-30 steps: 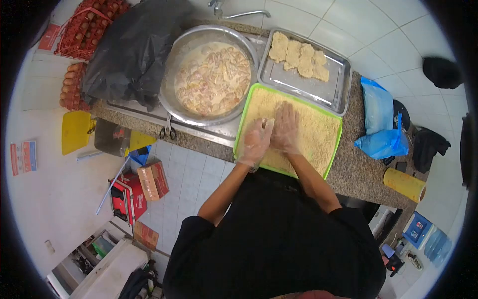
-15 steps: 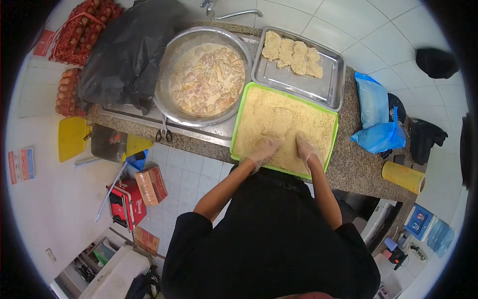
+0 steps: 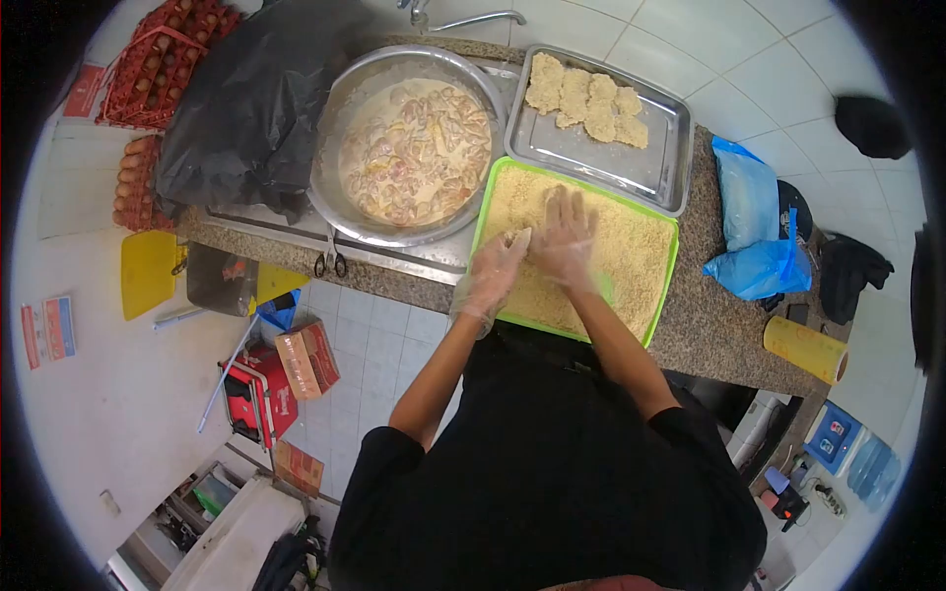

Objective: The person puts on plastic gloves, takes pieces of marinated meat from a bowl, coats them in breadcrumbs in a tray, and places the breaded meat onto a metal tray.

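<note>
My left hand (image 3: 492,274), in a clear plastic glove, is over the left side of a green-rimmed tray (image 3: 669,283) of pale breadcrumbs (image 3: 627,248). Its fingers are curled together at a small pale edge, too unclear to name. Beside it my right hand (image 3: 567,238), gloved the same way, lies flat with fingers stretched out over the crumbs, covering whatever is beneath. Behind the crumbs, a metal tray (image 3: 572,158) holds several breaded pieces (image 3: 589,102). To the left stands a big metal bowl (image 3: 327,187) of raw meat pieces in creamy liquid (image 3: 419,148).
Scissors (image 3: 331,258) lie at the counter's front edge below the bowl. A black plastic bag (image 3: 256,108) and egg trays (image 3: 163,69) are at the left. Right of the trays are blue bags (image 3: 754,231) and a yellow roll (image 3: 805,350). A faucet (image 3: 473,20) juts from the wall.
Both hands have moved away from the tray's near side. My right hand has gone forward and left, flattening over the crumbs. My left hand has shifted left, its fingers now curled.
</note>
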The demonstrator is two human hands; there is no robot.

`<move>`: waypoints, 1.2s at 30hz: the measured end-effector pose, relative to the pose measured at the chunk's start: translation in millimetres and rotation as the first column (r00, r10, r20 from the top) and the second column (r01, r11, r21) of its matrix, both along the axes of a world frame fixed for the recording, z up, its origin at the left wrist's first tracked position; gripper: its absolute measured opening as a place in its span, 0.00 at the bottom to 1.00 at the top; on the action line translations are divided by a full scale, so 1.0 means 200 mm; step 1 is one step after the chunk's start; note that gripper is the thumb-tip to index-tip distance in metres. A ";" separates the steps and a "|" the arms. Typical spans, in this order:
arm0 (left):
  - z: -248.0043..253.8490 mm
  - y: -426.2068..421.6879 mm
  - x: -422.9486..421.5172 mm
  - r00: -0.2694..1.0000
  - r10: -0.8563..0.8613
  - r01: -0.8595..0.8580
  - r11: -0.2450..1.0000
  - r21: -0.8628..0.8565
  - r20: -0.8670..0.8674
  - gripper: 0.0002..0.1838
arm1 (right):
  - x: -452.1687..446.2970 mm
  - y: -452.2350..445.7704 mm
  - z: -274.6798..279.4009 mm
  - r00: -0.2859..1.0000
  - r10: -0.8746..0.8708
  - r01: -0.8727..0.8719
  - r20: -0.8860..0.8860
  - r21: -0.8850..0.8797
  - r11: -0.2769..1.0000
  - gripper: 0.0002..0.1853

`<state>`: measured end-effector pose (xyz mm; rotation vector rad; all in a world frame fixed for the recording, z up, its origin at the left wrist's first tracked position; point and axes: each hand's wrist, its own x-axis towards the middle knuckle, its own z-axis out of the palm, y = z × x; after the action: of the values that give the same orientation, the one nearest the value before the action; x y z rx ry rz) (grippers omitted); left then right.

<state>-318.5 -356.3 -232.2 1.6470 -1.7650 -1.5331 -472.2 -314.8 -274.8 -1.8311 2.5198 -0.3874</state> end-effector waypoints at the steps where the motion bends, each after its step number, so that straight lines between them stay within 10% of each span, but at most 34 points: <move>1: 0.00 0.00 0.00 1.000 -0.004 0.003 0.999 -0.049 -0.031 0.31 | 0.01 0.00 0.01 1.000 0.014 -0.014 0.002 0.016 1.000 0.40; 9: -0.11 0.05 -0.03 0.993 -0.030 0.033 0.999 0.023 -0.114 0.31 | -0.18 -0.13 0.31 0.962 0.067 -0.187 0.263 0.463 0.866 0.51; 10: -0.12 0.06 -0.04 0.993 -0.025 0.030 0.999 0.041 -0.115 0.32 | -0.25 -0.05 0.07 0.967 -0.010 -0.050 0.253 0.227 0.973 0.55; 13: -0.04 0.07 -0.01 0.993 -0.044 0.055 0.994 0.096 -0.111 0.33 | -0.44 -0.18 0.22 0.950 -0.020 -0.224 0.312 0.722 0.654 0.56; 17: -0.17 0.09 -0.01 0.970 0.016 0.014 0.992 0.122 -0.244 0.33 | -0.57 -0.13 0.18 0.794 0.222 -0.510 0.567 0.420 0.751 0.42; 23: 0.03 0.05 0.03 0.997 -0.060 0.065 0.993 0.097 -0.047 0.30 | -0.59 -0.11 0.34 0.888 0.403 -0.456 0.220 0.522 0.720 0.29; 29: -0.02 0.09 0.02 0.997 -0.055 0.053 0.998 -0.039 -0.057 0.32 | -0.62 -0.11 0.53 0.921 0.320 -0.389 0.221 0.491 0.780 0.32; 35: 0.01 0.10 0.00 0.989 -0.121 0.128 0.989 -0.079 0.081 0.34 | -0.51 0.20 0.66 0.786 0.591 -0.613 0.181 0.110 0.782 0.29; 36: 0.02 0.10 0.01 0.969 -0.195 0.206 0.976 -0.063 0.149 0.35 | -0.52 0.23 0.67 0.873 0.385 -0.467 0.299 0.287 0.836 0.30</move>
<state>-317.2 -335.6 -228.3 1.6179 -2.0962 -1.4369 -575.2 -268.8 -140.6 -1.9862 1.8057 -0.1138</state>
